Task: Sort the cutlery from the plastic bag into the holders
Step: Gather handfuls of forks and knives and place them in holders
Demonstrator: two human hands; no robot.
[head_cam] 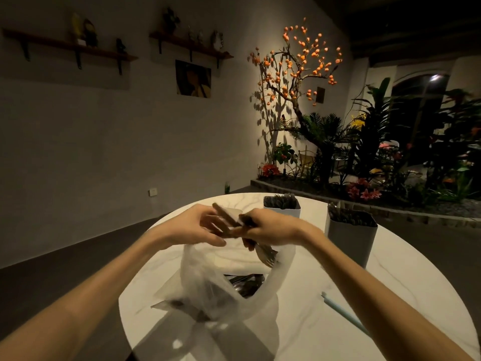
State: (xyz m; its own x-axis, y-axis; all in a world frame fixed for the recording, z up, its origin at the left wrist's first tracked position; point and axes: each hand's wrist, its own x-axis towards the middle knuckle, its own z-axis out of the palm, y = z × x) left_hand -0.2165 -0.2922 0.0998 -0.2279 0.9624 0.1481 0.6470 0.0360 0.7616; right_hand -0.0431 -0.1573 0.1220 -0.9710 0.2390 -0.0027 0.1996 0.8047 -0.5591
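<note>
Nearest, at 6 o'clock on the round white desk [390,295], the clear plastic bag [223,290] stands open with dark cutlery [246,284] lying inside it. At about 4 o'clock of the bag a pale blue pen [343,315] lies on the desk. Above the bag the two hands meet. The left hand [192,227] has its fingers curled around the brown handles [225,216] of some pieces, which slant up toward 11 o'clock. The right hand [270,225] grips a bunch of forks [265,254] whose tines point down toward the bag's mouth. Farther off, at 2 o'clock, a grey holder [351,241] stands filled with cutlery, and at 12 o'clock a white holder [282,205] is filled as well. Beyond the desk, plants [338,142] line the wall.
</note>
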